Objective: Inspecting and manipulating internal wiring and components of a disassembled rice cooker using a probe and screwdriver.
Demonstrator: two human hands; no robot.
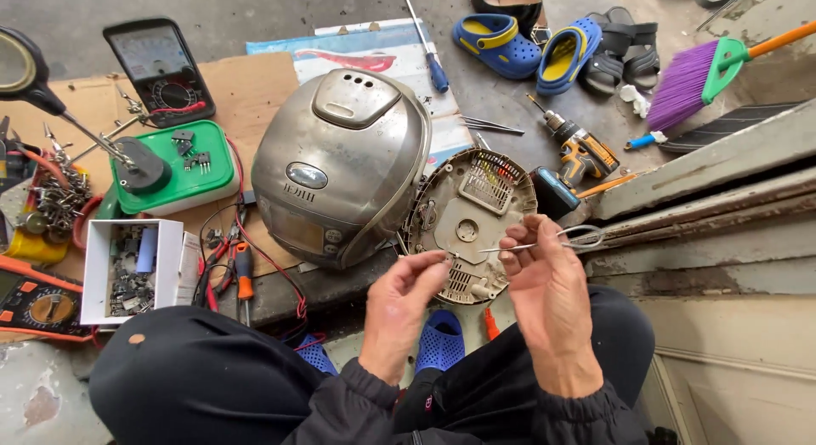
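Two bare hands are raised side by side above the person's dark-trousered knees. A pair of slim metal scissors [544,239] is held in the right hand [548,288], the fingers closed around the looped handles and the blades pointed left. The left hand [406,294] is pinched shut on something very small, possibly a thin wire or component lead; it is too small to be identified. The scissor tips are brought just beside that pinched grip. Behind both hands, a round beige plastic base plate with vent slots [467,220] is propped on the floor against a rounded silver electric rice cooker [340,164]. A yellow-and-black cordless drill [578,156] lies near the plate's right edge, and a green-topped box [178,169] sits left of the cooker.
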